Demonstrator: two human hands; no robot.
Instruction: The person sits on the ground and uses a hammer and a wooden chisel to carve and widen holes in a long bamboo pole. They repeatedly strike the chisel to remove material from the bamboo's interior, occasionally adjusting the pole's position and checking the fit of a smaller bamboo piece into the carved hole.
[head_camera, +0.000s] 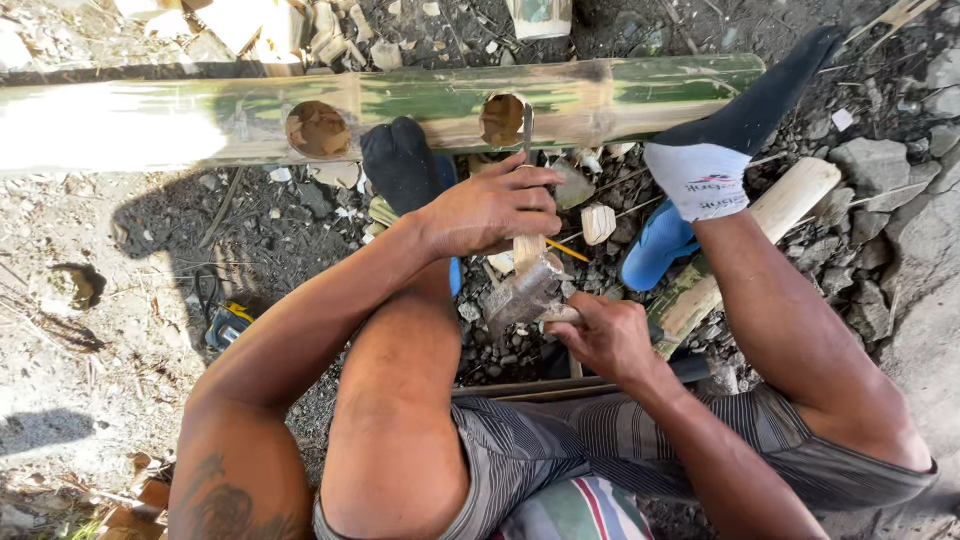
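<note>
Closest to us, our right hand grips a hammer at six o'clock of the chisel, which our left hand clasps. We judge the work midway: the bamboo pole at twelve o'clock carries two round holes, the chisel blade in the right hole.

The bamboo pole looks glossy green and smooth, raw and fibrous at its cut holes. The chisel blade is dull metal with a pale wooden handle, the hammer head worn grey metal. Ground is rough, dusty gravel.
</note>
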